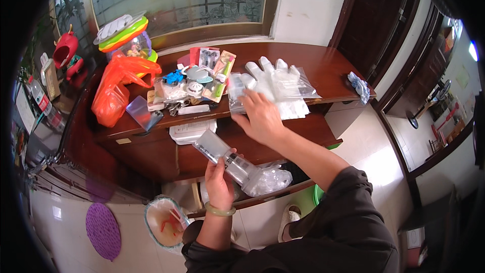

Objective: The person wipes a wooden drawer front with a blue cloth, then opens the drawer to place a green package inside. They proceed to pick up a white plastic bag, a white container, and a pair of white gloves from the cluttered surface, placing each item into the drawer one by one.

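Observation:
In my left hand [220, 184] is a folded clear plastic bag [223, 153] with dark print, held over the open drawer below the desk top. A crumpled bundle of clear plastic bags [267, 181] lies at the lower end of that bag. My right hand [261, 117] is at the desk's front edge, fingers spread over a small clear plastic packet [235, 91]; whether it grips the packet I cannot tell. Just beyond it lie clear disposable plastic gloves [261, 77], with a flat clear bag [297, 83] partly over them.
On the desk [303, 55] stand an orange-red plastic bag [113, 87], a carded toothbrush [221, 76], a blue toy car [173, 77] and small packages. A crumpled blue-white plastic wad [359, 86] sits at the right corner. A lined waste bin [166, 223] stands on the floor.

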The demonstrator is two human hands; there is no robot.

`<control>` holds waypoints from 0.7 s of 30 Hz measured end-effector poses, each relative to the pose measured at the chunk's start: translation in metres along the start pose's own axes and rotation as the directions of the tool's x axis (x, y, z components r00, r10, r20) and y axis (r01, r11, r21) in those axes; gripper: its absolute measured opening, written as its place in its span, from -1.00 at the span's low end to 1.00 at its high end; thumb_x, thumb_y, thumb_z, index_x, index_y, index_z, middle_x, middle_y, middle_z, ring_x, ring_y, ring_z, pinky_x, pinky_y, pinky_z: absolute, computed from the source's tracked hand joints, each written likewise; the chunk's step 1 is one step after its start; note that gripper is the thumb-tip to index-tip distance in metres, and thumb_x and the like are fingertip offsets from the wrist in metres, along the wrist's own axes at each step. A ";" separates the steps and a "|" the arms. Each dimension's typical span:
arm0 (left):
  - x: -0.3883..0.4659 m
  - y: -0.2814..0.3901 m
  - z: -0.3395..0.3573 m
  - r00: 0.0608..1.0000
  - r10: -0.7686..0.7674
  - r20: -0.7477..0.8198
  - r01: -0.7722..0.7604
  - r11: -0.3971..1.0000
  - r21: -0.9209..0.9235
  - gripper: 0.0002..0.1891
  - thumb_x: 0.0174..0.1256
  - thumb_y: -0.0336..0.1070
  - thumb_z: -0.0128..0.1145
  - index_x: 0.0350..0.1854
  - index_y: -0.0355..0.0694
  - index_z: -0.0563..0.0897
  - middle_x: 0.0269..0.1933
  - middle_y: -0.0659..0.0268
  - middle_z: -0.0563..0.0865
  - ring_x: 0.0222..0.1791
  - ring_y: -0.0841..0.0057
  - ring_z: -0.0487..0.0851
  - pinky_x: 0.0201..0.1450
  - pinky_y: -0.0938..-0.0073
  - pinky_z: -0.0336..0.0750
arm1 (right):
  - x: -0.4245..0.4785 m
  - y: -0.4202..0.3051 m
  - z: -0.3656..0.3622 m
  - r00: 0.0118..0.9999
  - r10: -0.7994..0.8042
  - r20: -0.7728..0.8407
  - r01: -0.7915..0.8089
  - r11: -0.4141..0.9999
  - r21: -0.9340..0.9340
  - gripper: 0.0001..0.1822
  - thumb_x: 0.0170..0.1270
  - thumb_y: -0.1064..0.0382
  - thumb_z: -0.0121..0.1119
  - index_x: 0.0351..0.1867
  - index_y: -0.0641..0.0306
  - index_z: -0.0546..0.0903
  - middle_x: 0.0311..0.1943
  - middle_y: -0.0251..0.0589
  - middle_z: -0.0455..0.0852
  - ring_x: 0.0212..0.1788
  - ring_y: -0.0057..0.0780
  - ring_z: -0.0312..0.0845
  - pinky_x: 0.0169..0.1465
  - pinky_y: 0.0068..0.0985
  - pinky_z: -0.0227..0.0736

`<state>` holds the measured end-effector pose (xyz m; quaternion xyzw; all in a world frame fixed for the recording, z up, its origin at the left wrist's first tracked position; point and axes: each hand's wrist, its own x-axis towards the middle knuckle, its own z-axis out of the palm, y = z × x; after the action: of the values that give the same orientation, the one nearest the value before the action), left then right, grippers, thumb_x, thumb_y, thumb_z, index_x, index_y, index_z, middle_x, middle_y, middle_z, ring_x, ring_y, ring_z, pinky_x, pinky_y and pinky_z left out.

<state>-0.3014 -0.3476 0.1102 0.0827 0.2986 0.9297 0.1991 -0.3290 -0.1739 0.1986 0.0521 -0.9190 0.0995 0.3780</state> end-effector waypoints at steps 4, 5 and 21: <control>0.004 -0.003 -0.010 1.000 0.003 -0.013 -0.002 0.999 0.039 -0.66 0.48 -0.28 -0.08 0.15 -0.40 0.43 0.06 0.02 0.62 0.04 0.19 0.62 0.15 0.17 0.48 | 0.033 0.006 0.031 0.934 0.275 0.228 -0.234 0.954 -0.189 -0.51 0.11 0.03 0.30 -0.01 0.32 0.57 0.03 -0.10 0.57 0.08 -0.11 0.50 0.04 -0.26 0.49; 0.005 -0.003 -0.012 1.000 0.006 -0.016 -0.006 0.999 0.043 -0.66 0.47 -0.28 -0.08 0.15 -0.40 0.43 0.06 0.02 0.63 0.04 0.19 0.62 0.15 0.17 0.48 | 0.038 0.004 0.038 0.918 0.311 0.247 -0.262 0.942 -0.210 -0.50 0.11 0.02 0.30 0.00 0.32 0.57 0.03 -0.11 0.57 0.09 -0.13 0.49 0.04 -0.26 0.49; 0.005 0.010 -0.024 0.998 -0.059 0.024 0.059 0.998 -0.003 -0.63 0.50 -0.18 -0.10 0.16 -0.37 0.44 0.04 0.09 0.65 0.04 0.24 0.62 0.13 0.21 0.49 | 0.002 0.033 0.019 0.745 0.659 0.099 -0.585 0.576 0.571 -0.62 0.16 0.43 0.11 0.06 0.36 0.61 -0.05 -0.03 0.71 -0.16 -0.35 0.66 -0.03 -0.48 0.49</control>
<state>-0.3159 -0.3650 0.0968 0.0844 0.2970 0.9228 0.2302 -0.3491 -0.1461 0.1816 -0.1704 -0.7787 0.4979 0.3416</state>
